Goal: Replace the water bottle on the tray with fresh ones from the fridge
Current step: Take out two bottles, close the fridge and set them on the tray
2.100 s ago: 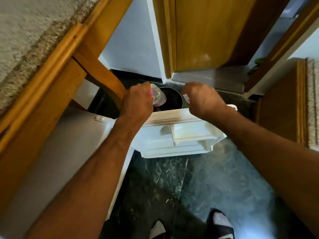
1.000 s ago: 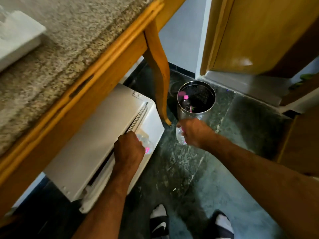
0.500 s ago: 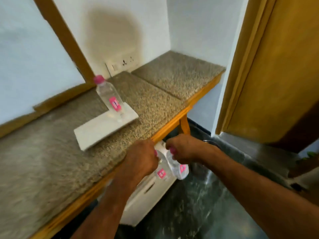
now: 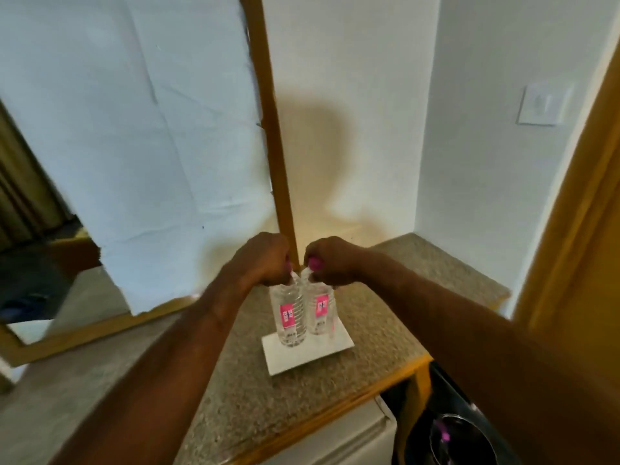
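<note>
The left hand (image 4: 265, 260) and right hand (image 4: 332, 261) each close their grip around the neck of a clear water bottle, the left bottle (image 4: 291, 317) and the right bottle (image 4: 320, 308), both upright with pink labels. The 2 bottles stand side by side on a white tray (image 4: 308, 355) lying on the speckled tabletop (image 4: 241, 397). At the lower right, a white fridge (image 4: 339, 441) sits under the tabletop beside a metal bin (image 4: 469, 441).

White walls (image 4: 352, 95) meet a speckled granite counter (image 4: 235, 397); wood-framed mirror (image 4: 134, 146) left; wall switch (image 4: 541, 104) right.
</note>
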A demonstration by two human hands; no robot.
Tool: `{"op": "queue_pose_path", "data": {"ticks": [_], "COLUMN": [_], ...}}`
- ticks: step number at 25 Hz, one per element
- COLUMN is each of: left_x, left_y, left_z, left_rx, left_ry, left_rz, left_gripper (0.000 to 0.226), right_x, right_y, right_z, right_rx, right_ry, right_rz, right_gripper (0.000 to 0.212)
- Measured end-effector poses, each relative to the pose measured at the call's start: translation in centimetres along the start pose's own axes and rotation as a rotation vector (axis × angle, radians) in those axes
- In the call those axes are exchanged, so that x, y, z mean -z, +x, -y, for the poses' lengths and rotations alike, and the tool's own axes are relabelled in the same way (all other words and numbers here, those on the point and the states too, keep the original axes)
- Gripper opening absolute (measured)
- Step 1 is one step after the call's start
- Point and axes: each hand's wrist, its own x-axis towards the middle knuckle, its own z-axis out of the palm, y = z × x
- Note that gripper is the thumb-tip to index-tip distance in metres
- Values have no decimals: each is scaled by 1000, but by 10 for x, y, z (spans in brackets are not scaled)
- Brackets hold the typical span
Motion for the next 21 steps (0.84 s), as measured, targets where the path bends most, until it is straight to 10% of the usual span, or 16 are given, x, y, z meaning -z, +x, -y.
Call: {"op": "queue_pose_path", "data": {"ticks": [21], "left_x": [-158], "left_y": [83], "left_z": [81], "left_rx": [111], "left_ry": [-98], "left_rz": [200], "left_gripper": [18], "right_x": [-134], "right_y": [133], "right_z": [-48], "right_rx": [-70], "right_ry": [4], "right_rz": [298], "right_gripper": [33]}}
